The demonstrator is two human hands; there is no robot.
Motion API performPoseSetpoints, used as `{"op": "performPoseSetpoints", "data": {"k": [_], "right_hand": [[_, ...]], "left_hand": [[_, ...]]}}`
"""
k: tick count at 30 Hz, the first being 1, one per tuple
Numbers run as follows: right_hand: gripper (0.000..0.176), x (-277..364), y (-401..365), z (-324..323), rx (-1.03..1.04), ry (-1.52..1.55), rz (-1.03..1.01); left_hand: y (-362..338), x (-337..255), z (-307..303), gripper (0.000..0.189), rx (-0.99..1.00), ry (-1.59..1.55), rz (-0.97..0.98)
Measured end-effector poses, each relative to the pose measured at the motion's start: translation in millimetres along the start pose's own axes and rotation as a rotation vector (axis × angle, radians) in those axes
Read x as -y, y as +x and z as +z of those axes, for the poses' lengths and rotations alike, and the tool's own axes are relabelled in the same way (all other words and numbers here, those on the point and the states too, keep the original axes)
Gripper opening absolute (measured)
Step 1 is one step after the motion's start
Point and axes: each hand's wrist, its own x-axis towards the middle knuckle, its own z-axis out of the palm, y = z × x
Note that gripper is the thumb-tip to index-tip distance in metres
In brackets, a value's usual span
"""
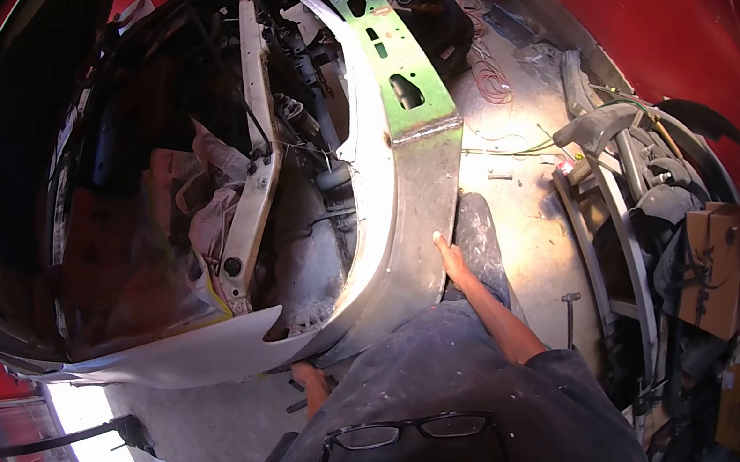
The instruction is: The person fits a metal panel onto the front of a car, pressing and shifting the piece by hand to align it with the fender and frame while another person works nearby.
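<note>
A bare-metal car body panel (411, 208) runs along the car's edge, joined by a rough seam to a green section (398, 65) with cut-out holes. My right hand (451, 258) grips its outer edge, thumb on top and the other fingers hidden at the side. Lower down, my left hand (311, 380) is against the underside of the pale painted panel (211, 351); its fingers are mostly out of sight. Inside the opening, a pale metal crossbar (255, 120) spans the car body.
Another person (429, 12) in dark clothes is low beside the green section. A hammer (569, 318) stands on the floor at right. Removed car parts (624, 210) and cardboard boxes (713, 270) are piled there. Cables (495, 83) lie on the floor. A raised dark lid (19, 135) is at left.
</note>
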Motion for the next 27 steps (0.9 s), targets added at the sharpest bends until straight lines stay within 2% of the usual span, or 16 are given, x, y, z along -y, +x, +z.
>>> {"op": "performPoseSetpoints", "data": {"k": [6, 9, 12, 15, 18, 27], "right_hand": [[0.115, -2, 2, 1, 0.020, 0.029, 0.001], [0.096, -4, 5, -3, 0.082, -0.007, 0.062], [0.095, -12, 11, -4, 0.073, -0.019, 0.069], [0.094, -34, 28, 4, -0.032, -0.022, 0.038], [0.128, -23, 18, 1, 0.004, -0.011, 0.046], [0.130, -15, 14, -2, 0.106, 0.033, 0.043]], "left_hand": [[-5, 7, 6, 0.041, -0.007, -0.008, -0.004], [-5, 6, 8, 0.041, -0.011, -0.011, -0.005], [-5, 5, 8, 0.041, -0.017, -0.015, -0.006], [-6, 3, 6, 0.041, -0.022, -0.018, -0.006], [-7, 5, 9, 0.041, -0.028, -0.021, -0.007], [-5, 6, 14, 0.041, -0.046, -0.030, -0.006]]}}
